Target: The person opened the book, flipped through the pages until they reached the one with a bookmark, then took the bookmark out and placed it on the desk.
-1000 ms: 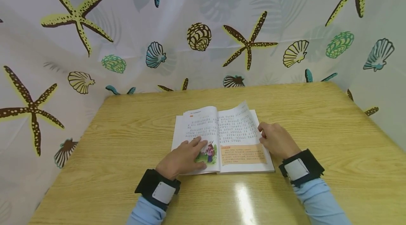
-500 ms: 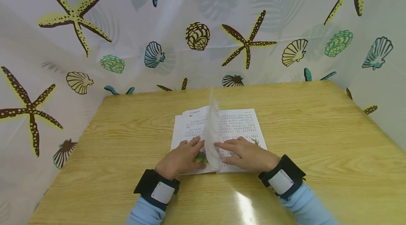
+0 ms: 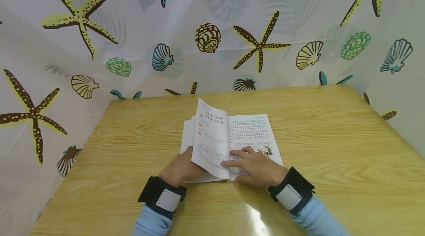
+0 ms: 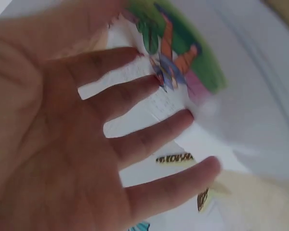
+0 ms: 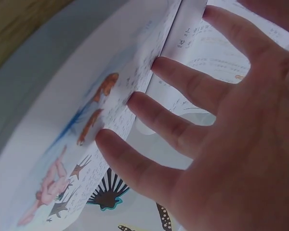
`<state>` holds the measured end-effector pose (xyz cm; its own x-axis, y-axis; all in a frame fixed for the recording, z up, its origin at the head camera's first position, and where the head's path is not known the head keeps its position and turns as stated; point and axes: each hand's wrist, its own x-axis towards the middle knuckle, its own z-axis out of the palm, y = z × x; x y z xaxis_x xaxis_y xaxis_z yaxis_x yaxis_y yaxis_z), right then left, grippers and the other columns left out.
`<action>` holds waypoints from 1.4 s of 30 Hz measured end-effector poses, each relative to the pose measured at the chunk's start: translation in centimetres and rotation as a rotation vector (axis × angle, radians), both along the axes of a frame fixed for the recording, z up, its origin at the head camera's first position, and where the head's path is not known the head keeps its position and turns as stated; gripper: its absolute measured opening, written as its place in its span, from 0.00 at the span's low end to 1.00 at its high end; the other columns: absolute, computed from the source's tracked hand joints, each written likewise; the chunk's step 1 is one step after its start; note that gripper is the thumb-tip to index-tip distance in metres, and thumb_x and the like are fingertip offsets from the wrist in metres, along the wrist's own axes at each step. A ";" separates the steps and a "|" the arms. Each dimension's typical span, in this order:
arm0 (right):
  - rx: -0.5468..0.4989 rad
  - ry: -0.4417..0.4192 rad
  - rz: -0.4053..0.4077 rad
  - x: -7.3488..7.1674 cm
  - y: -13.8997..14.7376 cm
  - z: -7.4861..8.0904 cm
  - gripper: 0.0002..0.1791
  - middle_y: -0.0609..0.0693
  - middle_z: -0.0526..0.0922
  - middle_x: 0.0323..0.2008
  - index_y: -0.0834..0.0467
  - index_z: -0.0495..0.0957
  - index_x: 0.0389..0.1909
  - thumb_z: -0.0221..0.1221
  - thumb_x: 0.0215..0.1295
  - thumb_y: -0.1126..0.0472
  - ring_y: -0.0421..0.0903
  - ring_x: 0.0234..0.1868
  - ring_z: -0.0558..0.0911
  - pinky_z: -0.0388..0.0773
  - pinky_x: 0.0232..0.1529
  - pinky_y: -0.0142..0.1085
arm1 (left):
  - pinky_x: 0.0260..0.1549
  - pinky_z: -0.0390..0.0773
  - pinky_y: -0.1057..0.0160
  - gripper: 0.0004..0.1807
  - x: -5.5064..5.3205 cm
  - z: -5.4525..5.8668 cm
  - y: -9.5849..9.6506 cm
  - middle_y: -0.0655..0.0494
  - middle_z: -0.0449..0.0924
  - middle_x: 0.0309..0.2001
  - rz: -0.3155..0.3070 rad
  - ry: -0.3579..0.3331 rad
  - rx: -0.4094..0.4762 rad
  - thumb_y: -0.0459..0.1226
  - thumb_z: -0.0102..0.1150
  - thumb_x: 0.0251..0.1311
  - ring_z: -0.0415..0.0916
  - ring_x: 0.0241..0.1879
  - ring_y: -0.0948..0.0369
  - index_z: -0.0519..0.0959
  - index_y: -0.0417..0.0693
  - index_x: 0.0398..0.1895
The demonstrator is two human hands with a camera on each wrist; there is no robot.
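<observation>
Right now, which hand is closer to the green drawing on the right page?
Right. The right hand is close beside the green drawing, over the right page; the left hand is farther off, partly behind the lifted page.

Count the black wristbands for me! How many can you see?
2. The left wristband sits just past the left blue sleeve, and the right wristband just past the right blue sleeve. Neither is hidden.

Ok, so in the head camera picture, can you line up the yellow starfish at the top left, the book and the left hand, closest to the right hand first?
1. Book: right under the right hand.
2. Left hand: over on the left side, partly behind the lifted page.
3. Yellow starfish: high up on the patterned cloth, top left.
</observation>
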<state>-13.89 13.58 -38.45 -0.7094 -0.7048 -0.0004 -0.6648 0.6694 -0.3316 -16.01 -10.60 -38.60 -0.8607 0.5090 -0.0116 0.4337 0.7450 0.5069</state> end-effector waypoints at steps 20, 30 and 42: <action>0.041 0.044 -0.007 0.1 -0.2 -0.2 0.27 0.61 0.73 0.66 0.47 0.77 0.66 0.67 0.65 0.59 0.63 0.60 0.73 0.79 0.47 0.62 | 0.67 0.65 0.42 0.38 -0.3 0.2 0.4 0.44 0.58 0.77 -0.036 -0.073 -0.255 0.44 0.69 0.63 0.56 0.75 0.42 0.67 0.48 0.75; 0.088 -0.059 -0.170 -0.9 1.6 0.2 0.27 0.62 0.72 0.68 0.54 0.77 0.66 0.65 0.66 0.64 0.66 0.66 0.71 0.73 0.60 0.61 | 0.68 0.65 0.42 0.41 0.0 0.0 0.8 0.44 0.58 0.77 -0.001 -0.123 -0.243 0.42 0.74 0.58 0.55 0.75 0.41 0.67 0.48 0.75; 0.073 -0.163 -0.378 -3.1 8.0 0.0 0.29 0.72 0.66 0.68 0.64 0.79 0.62 0.69 0.58 0.64 0.77 0.65 0.66 0.70 0.59 0.68 | 0.68 0.64 0.42 0.42 0.2 0.2 0.9 0.44 0.58 0.77 0.009 -0.124 -0.248 0.41 0.74 0.58 0.55 0.75 0.41 0.67 0.48 0.75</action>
